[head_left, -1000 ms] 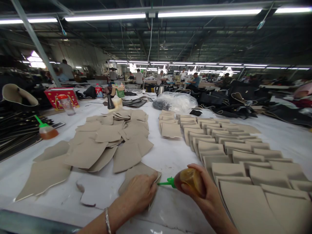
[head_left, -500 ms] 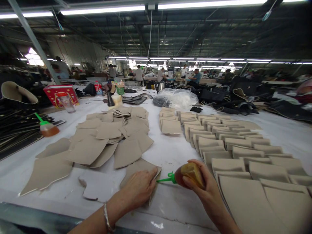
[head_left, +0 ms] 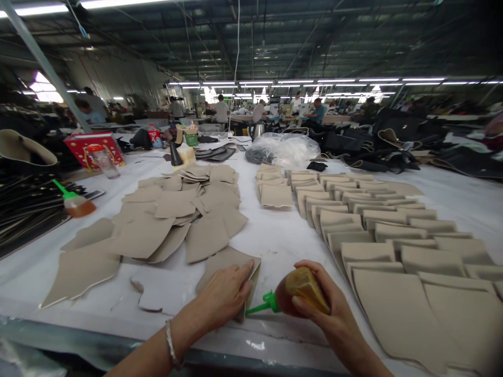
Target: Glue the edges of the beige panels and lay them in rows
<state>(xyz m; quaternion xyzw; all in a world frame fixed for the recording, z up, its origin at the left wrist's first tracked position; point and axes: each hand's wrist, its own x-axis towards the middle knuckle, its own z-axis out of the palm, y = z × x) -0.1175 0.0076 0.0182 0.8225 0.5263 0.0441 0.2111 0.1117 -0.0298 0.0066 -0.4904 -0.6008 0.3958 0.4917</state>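
A beige sheet piece [head_left: 220, 260] lies on the white table near its front edge. My left hand [head_left: 223, 296] presses on it and holds its right edge, index finger stretched toward the corner; the thumb is hidden. Closed around a squeeze bottle [head_left: 301, 293] of amber liquid is my right hand [head_left: 328, 303]. The bottle is tipped to the left, and its green nozzle [head_left: 259, 306] points at the lower end of the held edge, touching or very close to it.
Loose beige pieces [head_left: 176, 204] lie piled at left centre. Rows of folded, overlapping pieces [head_left: 381, 262] cover the right side. A second bottle [head_left: 78, 205] stands at far left by a lidded cup [head_left: 107, 162]. Farther back are a clear plastic bag [head_left: 286, 152] and people at work.
The nozzle tip has moved down along the held edge toward me, with the bottle and right hand. My left index finger has straightened toward the piece's corner. The view has tilted slightly.
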